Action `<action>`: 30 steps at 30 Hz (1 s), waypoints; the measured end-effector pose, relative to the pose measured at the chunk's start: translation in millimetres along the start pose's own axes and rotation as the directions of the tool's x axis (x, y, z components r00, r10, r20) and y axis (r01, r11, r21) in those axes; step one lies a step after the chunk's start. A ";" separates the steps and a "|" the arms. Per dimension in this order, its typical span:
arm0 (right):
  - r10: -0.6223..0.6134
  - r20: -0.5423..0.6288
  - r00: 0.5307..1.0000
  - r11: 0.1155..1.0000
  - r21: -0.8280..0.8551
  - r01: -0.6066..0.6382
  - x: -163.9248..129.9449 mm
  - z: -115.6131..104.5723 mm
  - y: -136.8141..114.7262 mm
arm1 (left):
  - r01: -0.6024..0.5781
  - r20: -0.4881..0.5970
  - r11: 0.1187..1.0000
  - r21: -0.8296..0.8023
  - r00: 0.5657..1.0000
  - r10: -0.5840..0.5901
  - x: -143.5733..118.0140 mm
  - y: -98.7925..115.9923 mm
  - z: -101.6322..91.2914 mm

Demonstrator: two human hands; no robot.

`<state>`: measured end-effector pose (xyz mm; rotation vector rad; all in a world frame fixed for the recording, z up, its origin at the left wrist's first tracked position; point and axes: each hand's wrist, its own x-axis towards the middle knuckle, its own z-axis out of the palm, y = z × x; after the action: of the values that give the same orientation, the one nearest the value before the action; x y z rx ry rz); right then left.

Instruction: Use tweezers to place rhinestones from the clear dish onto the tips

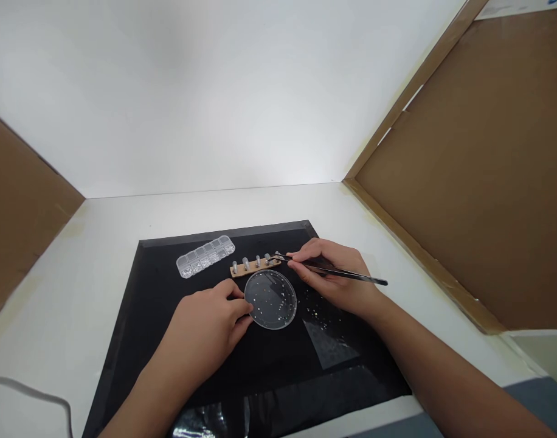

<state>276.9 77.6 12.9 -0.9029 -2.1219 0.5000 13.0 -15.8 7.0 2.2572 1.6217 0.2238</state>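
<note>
My right hand (335, 274) is closed around black tweezers (346, 275), whose tips reach the right part of a narrow wooden strip (239, 271). Several small silvery nail-like pieces (246, 264) stand in a row on that strip. Whether the tips pinch anything is too small to tell. With thumb and fingers, my left hand (214, 319) grips the left rim of a round clear dish (272, 304), just in front of the strip. Tiny shiny bits lie scattered in the dish.
A clear compartment box (205, 255) with glittering bits lies behind on the black mat (169, 316). Loose bits and a clear plastic bag (331, 344) are right of the dish. Cardboard walls (479, 170) flank the white table. A grey cable (32, 392) runs at lower left.
</note>
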 end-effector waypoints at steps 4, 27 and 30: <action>-0.043 0.014 0.999 0.999 -0.007 0.043 0.5 -1.5 -0.3 | -0.003 -0.003 1.000 -0.002 1.000 0.003 0.6 -1.3 0.6; 0.022 -0.167 0.986 0.978 0.206 0.013 8.4 -17.5 11.1 | -0.021 -0.016 1.000 -0.011 1.000 0.021 -1.5 -1.7 -0.8; 0.098 -0.126 0.987 0.972 0.226 -0.068 5.1 -16.4 8.7 | -0.032 -0.027 0.999 -0.015 0.999 0.031 -0.6 -1.8 -1.9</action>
<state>291.0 88.2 20.6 -0.8745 -1.8687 0.6837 10.6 -15.5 8.2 2.2785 1.5930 0.2744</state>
